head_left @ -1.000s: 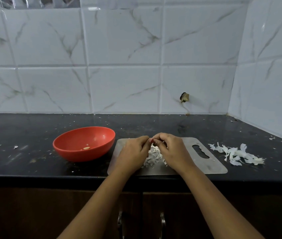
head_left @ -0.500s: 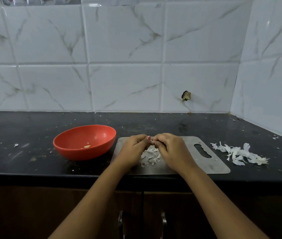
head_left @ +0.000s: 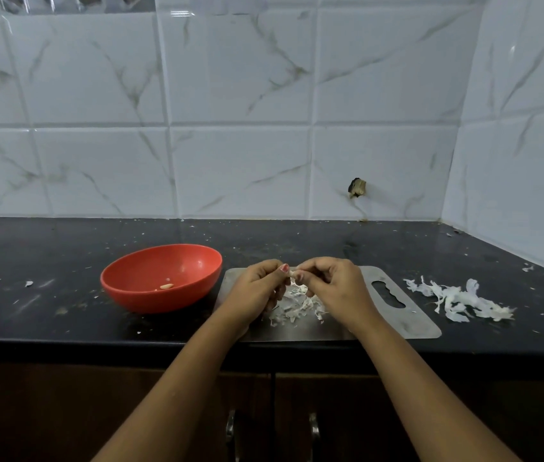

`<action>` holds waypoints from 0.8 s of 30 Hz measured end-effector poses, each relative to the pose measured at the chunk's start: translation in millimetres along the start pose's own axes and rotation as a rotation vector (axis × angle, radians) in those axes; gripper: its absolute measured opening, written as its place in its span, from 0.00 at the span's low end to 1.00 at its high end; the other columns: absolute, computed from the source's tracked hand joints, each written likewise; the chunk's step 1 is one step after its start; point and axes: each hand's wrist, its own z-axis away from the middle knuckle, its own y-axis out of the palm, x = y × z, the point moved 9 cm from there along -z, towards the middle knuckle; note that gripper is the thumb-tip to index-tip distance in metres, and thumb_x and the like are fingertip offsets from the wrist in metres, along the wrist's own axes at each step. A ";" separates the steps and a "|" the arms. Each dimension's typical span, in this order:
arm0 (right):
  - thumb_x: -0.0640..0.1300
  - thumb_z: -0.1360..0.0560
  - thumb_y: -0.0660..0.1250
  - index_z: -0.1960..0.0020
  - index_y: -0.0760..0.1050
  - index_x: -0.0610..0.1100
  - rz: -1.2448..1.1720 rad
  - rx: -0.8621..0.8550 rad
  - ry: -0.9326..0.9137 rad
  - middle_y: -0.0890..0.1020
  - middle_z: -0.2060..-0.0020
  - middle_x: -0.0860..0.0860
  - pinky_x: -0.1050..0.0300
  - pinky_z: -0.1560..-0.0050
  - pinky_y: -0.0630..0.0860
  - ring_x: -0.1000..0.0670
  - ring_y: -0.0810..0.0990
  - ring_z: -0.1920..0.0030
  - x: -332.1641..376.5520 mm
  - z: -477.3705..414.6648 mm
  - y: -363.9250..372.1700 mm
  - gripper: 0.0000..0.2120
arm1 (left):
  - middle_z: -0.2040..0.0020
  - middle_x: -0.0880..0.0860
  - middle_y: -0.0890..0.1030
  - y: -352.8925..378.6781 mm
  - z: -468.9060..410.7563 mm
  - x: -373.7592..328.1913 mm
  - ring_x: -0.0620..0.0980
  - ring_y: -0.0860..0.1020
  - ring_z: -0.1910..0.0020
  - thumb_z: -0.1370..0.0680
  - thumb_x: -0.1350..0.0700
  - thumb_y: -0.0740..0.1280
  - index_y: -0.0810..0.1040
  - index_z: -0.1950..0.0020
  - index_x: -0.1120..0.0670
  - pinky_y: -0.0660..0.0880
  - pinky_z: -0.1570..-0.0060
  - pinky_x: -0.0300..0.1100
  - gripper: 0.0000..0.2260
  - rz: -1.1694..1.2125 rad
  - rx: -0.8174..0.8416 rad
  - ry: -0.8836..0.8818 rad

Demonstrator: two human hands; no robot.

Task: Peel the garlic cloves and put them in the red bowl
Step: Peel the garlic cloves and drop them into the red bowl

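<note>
Left hand [head_left: 257, 291] and right hand [head_left: 333, 288] pinch one clove [head_left: 293, 272] between them, perhaps half-skinned; the bowl [head_left: 150, 303] lies to the left, nearer the left hand.

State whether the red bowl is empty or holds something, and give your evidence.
Not empty: one pale clove lies inside the red bowl, near its bottom.

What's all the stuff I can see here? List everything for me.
tiles: many, white marbled, back and right
counter: one, black, below tiles
board: one, steel, at counter's front
bowl: one, red, on counter left of board
loose clove: one, pale, inside bowl
held clove: one, pale, above board
peels: two piles, white, one on board, one right of it
handles: two, metal, below counter
left hand: one, pinching held clove
right hand: one, pinching held clove
</note>
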 end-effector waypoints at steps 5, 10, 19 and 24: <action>0.39 0.27 0.73 0.58 0.83 0.46 0.011 -0.011 0.011 0.84 0.65 0.49 0.60 0.63 0.78 0.55 0.79 0.66 -3.2 -0.6 -0.2 0.03 | 0.68 0.51 0.80 -7.0 1.4 -4.4 0.45 0.70 0.79 0.19 0.60 0.63 0.75 0.58 0.58 0.63 0.78 0.33 0.08 -0.056 -0.065 0.045; 0.40 0.23 0.68 0.60 0.78 0.51 0.067 -0.116 0.008 0.81 0.65 0.53 0.68 0.66 0.73 0.58 0.77 0.69 -1.3 -0.2 -11.9 0.09 | 0.68 0.55 0.79 -14.4 0.6 -1.5 0.44 0.71 0.79 0.20 0.63 0.64 0.72 0.62 0.57 0.64 0.78 0.32 0.10 -0.029 -0.148 0.025; 0.47 0.24 0.70 0.53 0.83 0.54 0.304 -0.015 0.020 0.83 0.63 0.57 0.54 0.58 0.80 0.58 0.80 0.62 -7.9 0.3 1.0 0.04 | 0.65 0.52 0.82 -16.1 -0.4 2.4 0.45 0.76 0.74 0.22 0.66 0.66 0.77 0.53 0.59 0.69 0.76 0.35 0.03 -0.005 -0.123 0.032; 0.49 0.27 0.73 0.59 0.80 0.57 0.320 -0.068 0.032 0.82 0.67 0.56 0.53 0.60 0.80 0.56 0.80 0.65 -5.8 1.2 -4.2 0.04 | 0.63 0.52 0.84 -20.3 -1.9 3.3 0.46 0.77 0.73 0.23 0.63 0.69 0.80 0.50 0.58 0.70 0.75 0.35 0.03 -0.014 -0.154 0.056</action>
